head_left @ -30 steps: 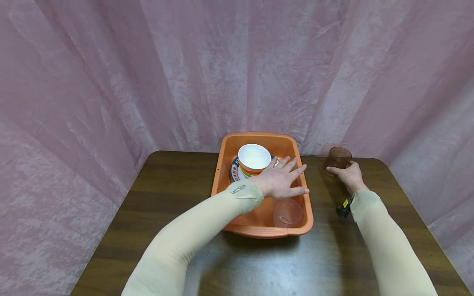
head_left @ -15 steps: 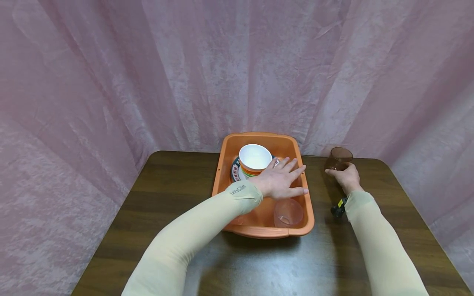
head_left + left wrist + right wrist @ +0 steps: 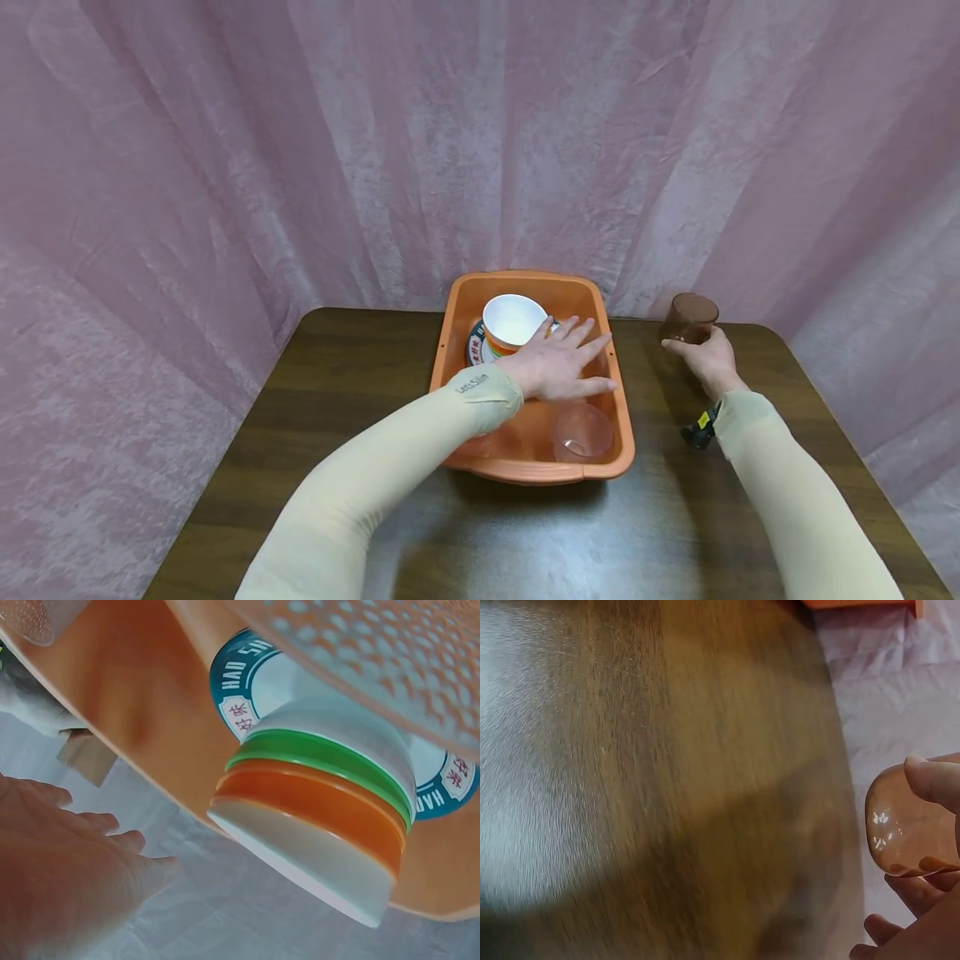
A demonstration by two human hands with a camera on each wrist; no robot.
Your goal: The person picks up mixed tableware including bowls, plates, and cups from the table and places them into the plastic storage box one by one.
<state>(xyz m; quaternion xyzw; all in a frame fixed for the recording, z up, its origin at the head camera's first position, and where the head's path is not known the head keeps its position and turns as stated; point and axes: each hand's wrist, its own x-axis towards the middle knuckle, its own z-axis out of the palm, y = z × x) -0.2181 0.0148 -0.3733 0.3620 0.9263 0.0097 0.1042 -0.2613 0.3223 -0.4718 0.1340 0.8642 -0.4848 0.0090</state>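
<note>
My right hand point(image 3: 708, 362) grips a brown see-through cup point(image 3: 690, 314) near the table's back right edge. Thumb and fingers wrap opposite sides of this cup in the right wrist view. I cannot tell whether its base touches the table. My left hand point(image 3: 558, 364), fingers spread and holding nothing, hovers over an orange basin point(image 3: 540, 472). Inside the basin, a stack of white, green and orange bowls point(image 3: 315, 795) stands on a teal-rimmed plate point(image 3: 225, 679). A clear cup point(image 3: 582, 433) sits in the near right corner. The left hand hides part of the plate.
A dark wooden table point(image 3: 360, 358) carries the basin. Pink curtains point(image 3: 480, 150) hang close behind the table's back edge. A dimpled clear vessel point(image 3: 382, 652) fills the upper right of the left wrist view. A small black device point(image 3: 700, 429) is at the right wrist.
The right hand shifts slightly left, then back right, with the brown cup in its grip. The left hand moves a little to the left over the basin.
</note>
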